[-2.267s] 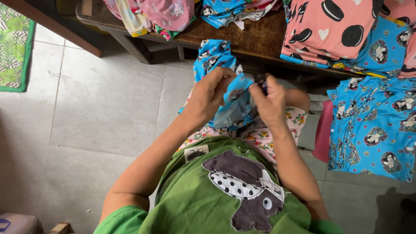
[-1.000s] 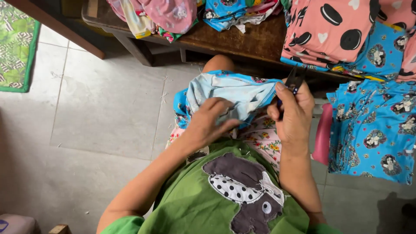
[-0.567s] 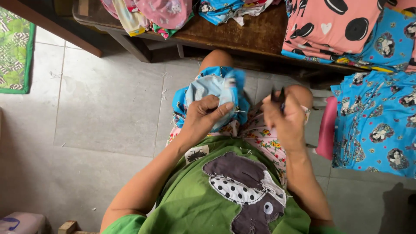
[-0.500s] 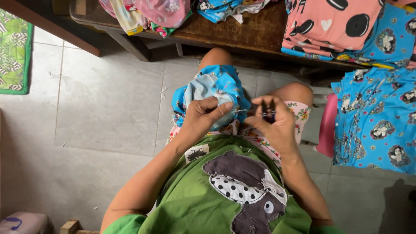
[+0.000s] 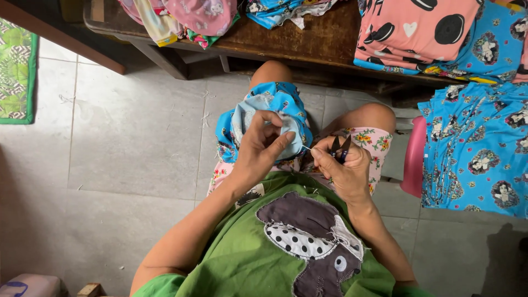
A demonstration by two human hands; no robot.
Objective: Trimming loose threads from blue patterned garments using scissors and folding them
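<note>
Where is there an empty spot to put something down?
The grey tiled floor is bare between the green mat and the knees. The middle of the wooden bench shows bare wood. It is crowded on the bench's ends, piled with clothes, and on the lap, where both hands work a blue garment.
</note>
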